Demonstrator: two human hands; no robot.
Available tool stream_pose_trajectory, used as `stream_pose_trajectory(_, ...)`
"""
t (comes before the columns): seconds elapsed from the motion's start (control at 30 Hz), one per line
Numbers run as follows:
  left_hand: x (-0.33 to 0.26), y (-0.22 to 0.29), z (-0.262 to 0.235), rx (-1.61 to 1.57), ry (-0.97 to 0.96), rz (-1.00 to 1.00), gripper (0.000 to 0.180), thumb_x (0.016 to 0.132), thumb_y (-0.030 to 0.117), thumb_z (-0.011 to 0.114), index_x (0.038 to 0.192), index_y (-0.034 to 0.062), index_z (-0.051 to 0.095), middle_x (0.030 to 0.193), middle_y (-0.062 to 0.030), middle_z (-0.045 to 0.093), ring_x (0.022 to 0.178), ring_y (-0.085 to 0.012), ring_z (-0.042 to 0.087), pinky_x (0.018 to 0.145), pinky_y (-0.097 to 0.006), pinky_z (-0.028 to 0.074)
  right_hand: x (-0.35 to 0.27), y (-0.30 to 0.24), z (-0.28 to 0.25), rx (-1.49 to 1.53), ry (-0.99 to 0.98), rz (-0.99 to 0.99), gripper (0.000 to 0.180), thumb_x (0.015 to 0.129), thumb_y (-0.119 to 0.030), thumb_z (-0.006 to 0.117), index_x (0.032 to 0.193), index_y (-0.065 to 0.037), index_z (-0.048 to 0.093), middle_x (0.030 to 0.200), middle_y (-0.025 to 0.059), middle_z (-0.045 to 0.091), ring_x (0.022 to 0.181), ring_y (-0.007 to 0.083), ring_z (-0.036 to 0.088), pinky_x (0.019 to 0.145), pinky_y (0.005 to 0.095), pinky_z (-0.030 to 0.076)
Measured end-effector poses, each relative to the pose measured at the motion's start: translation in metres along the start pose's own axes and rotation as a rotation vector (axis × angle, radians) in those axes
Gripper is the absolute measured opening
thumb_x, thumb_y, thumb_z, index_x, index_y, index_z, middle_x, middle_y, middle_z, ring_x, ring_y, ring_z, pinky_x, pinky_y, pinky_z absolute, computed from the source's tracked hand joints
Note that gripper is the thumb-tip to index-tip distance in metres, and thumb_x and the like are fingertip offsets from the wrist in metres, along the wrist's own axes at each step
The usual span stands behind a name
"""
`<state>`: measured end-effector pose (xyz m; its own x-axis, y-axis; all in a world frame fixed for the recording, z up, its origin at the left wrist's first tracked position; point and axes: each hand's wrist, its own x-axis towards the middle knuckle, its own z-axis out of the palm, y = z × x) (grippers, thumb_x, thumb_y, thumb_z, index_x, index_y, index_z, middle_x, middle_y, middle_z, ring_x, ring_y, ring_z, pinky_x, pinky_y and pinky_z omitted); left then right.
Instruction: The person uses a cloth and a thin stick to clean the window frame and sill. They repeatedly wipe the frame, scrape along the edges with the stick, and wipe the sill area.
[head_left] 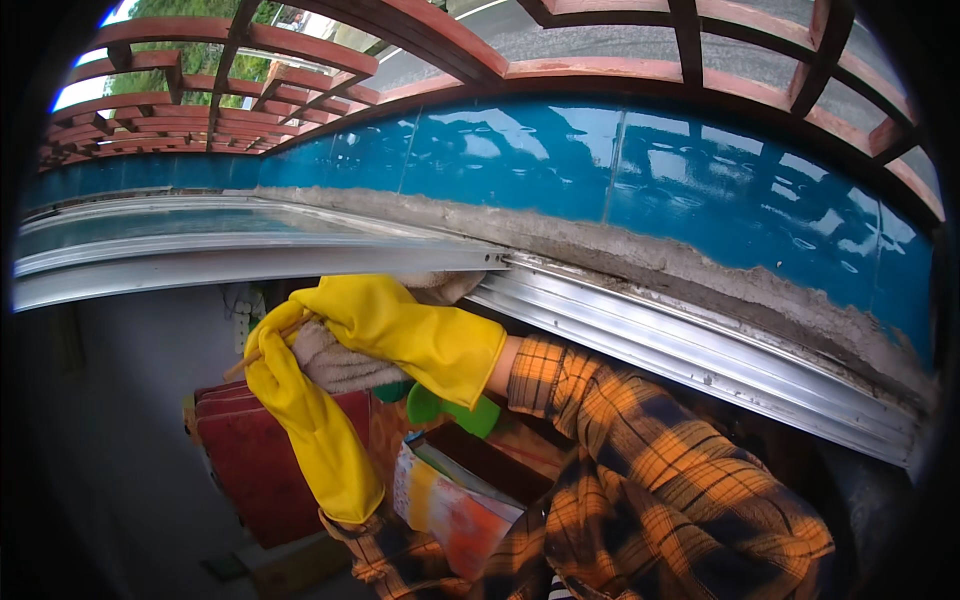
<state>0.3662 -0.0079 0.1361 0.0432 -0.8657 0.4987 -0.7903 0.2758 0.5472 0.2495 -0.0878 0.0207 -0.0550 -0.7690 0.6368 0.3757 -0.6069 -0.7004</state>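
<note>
Gloves first, since they grab the eye in the head view: both hands are in bright yellow rubber gloves, with orange and black plaid sleeves coming up from the lower right. The right hand reaches up and to the left, its fingers curled down over a greyish cloth, so it's gripping that rag, and a bit more of the same pale fabric pokes out above the glove right by the end of the metal window track. The left hand sits just below and to the left of it, pressed against the cloth too, with its fingers closed around what looks like a thin wooden stick that runs under the rag, though most of the stick is hidden so I can't say what it is exactly. The cloth is basically sandwiched between the two gloves, just under the silver track. Above the track there's a rough grey cement strip, then shiny blue tiles, then a reddish metal grille with road and trees behind it. Down below the hands I can make out something green and rounded, a colourful box and a dark red box.
</note>
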Motion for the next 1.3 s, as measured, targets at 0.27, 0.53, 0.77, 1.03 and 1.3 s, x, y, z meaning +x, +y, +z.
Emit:
stream_pose_trajectory(0.27,0.052,-0.03,-0.015,-0.121,-0.062,-0.274,0.039,0.117,0.026,0.052,0.125,-0.0085,0.069,0.11,-0.0176,0.077,0.097,-0.0242,0.075,0.091,-0.034,0.06,0.01,0.016,0.016,0.46,-0.13,0.202,0.027,0.112,-0.021,0.051,0.111,-0.008,0.075,0.098,0.0142,0.074,0.088,0.0301,0.073,0.072,0.0428,0.055)
stream_pose_trajectory(0.53,0.033,0.044,0.025,0.002,-0.098,-0.162,0.04,0.117,0.026,0.051,0.122,-0.0079,0.071,0.114,-0.02,0.075,0.101,-0.0248,0.074,0.095,-0.035,0.059,-0.006,-0.038,-0.067,-0.204,-0.076,0.058,0.033,0.094,-0.027,0.073,0.119,-0.005,0.076,0.097,0.0208,0.073,0.079,0.0422,0.071,0.073,0.0497,0.056)
stream_pose_trajectory(0.77,-0.03,0.059,0.043,-0.326,-0.127,-0.366,0.042,0.117,0.033,0.052,0.126,-0.0035,0.07,0.119,-0.0143,0.074,0.104,-0.0226,0.071,0.097,-0.035,0.058,-0.053,-0.067,-0.125,-0.406,-0.136,-0.021,0.035,0.088,-0.03,0.075,0.115,-0.009,0.078,0.084,0.0148,0.072,0.07,0.0374,0.07,0.063,0.0495,0.054)
stream_pose_trajectory(1.03,-0.122,0.175,-0.007,0.744,0.124,0.388,0.037,0.114,0.025,0.054,0.123,-0.0095,0.065,0.107,-0.0194,0.073,0.086,-0.0327,0.072,0.084,-0.041,0.063,-0.077,-0.156,-0.12,-0.167,-0.256,-0.136,0.047,0.082,-0.027,0.079,0.126,-0.012,0.08,0.078,0.0116,0.072,0.065,0.0317,0.069,0.056,0.0472,0.052)
stream_pose_trajectory(1.3,-0.075,0.135,0.0,0.126,0.345,0.111,0.052,0.119,0.031,0.036,0.121,-0.0127,0.065,0.119,-0.0259,0.071,0.098,-0.0313,0.073,0.092,-0.043,0.061,-0.009,-0.091,-0.065,-0.134,0.001,-0.424,0.041,0.088,-0.02,0.078,0.126,-0.003,0.077,0.076,0.0094,0.067,0.065,0.0337,0.064,0.059,0.0449,0.05)
